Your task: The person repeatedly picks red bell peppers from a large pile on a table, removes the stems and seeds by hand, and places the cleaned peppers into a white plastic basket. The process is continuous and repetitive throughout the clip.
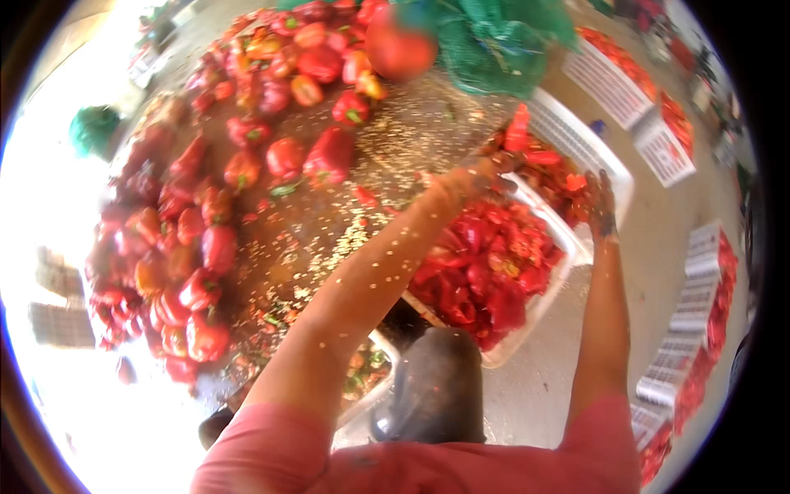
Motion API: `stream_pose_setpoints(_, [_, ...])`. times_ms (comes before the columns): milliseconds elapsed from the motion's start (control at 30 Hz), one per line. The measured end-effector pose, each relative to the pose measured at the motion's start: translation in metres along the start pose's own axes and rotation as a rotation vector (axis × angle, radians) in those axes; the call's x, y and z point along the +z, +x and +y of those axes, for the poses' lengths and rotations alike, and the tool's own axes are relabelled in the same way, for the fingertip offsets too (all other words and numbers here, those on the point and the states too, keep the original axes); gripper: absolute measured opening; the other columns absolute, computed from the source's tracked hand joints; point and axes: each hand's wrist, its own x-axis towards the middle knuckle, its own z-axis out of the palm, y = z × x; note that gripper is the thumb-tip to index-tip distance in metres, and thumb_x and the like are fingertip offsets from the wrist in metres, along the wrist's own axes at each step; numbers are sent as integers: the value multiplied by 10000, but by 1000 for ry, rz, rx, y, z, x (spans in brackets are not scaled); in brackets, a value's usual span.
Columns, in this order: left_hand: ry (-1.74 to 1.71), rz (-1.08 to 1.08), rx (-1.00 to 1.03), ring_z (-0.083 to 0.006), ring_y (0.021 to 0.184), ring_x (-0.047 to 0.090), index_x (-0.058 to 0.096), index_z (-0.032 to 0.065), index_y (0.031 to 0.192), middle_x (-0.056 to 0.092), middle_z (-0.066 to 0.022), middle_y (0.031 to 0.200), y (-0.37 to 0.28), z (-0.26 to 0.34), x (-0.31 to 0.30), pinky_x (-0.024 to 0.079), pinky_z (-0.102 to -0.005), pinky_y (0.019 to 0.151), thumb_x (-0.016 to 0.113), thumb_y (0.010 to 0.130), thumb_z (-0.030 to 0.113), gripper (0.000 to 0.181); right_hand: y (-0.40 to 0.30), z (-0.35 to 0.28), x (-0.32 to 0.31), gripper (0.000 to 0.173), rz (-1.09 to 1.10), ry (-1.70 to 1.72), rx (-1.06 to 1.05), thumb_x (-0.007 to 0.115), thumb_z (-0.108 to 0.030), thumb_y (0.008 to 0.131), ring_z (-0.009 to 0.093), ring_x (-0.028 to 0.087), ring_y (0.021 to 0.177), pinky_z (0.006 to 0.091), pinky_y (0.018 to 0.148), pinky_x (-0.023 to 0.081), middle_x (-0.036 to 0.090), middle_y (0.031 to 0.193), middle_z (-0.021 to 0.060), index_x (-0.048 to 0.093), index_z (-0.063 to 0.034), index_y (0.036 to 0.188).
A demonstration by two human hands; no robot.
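My left hand (490, 170) is at the near left edge of a white plastic crate (608, 154) that holds red pepper pieces (552, 179). On the crate's right side lies my right hand (602, 204), its fingers spread beside a bright red piece. Both hands look dark with wet residue. Nearer to me, a second white crate (537, 318) is filled with cut red peppers (494, 265). My left forearm reaches across the seed-strewn work surface (401, 160). Blur and overlap hide whether the left fingers hold anything.
Whole red peppers (197, 290) are heaped along the left and far side. Green netting (494, 49) lies at the top. A container of scraps (364, 370) stands by my knee (438, 383). Filled crates (669, 148) line the floor at right.
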Motion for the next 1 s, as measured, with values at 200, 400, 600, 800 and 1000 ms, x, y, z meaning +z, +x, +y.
stream_pose_setpoints(200, [-33, 40, -534, -304, 994, 605, 646, 147, 1079, 624, -137, 1106, -68, -126, -4, 468, -414, 885, 479, 861, 369, 353, -74, -22, 189, 373, -419, -44, 32, 515, -253, 938, 184, 503, 1104, 292, 857, 487, 521, 1211, 124, 491, -50, 1250])
stream_pose_setpoints(400, [-150, 35, -779, -324, 1004, 598, 655, 132, 1054, 617, -141, 1121, -181, -160, -2, 453, -439, 912, 467, 870, 399, 375, -135, 73, 365, 289, -860, -26, 36, 574, -181, 900, 206, 591, 944, 323, 813, 516, 600, 1054, 139, 546, -43, 1152])
stream_pose_setpoints(600, [-320, 175, -1233, -338, 1055, 568, 625, 77, 1083, 605, -164, 1141, -313, -135, 23, 442, -427, 911, 462, 883, 366, 387, -254, 62, 432, 231, -982, -1210, -815, 568, -197, 845, 301, 630, 779, 461, 626, 520, 627, 888, 167, 590, -27, 1001])
stream_pose_setpoints(800, [151, 453, -605, -297, 991, 587, 632, 98, 1043, 633, -111, 1060, -369, -70, 21, 443, -402, 868, 464, 867, 243, 283, -284, 41, 445, 126, -1121, -1268, -692, 512, -129, 836, 305, 650, 752, 470, 641, 511, 646, 842, 171, 588, -73, 920])
stream_pose_setpoints(1000, [-12, 673, -934, -352, 827, 590, 663, 87, 816, 647, -142, 840, -352, -83, 34, 451, -425, 740, 418, 902, 295, 332, -271, 45, 450, 131, -1003, -893, -689, 556, -157, 767, 278, 651, 627, 499, 473, 467, 634, 686, 104, 569, -93, 881])
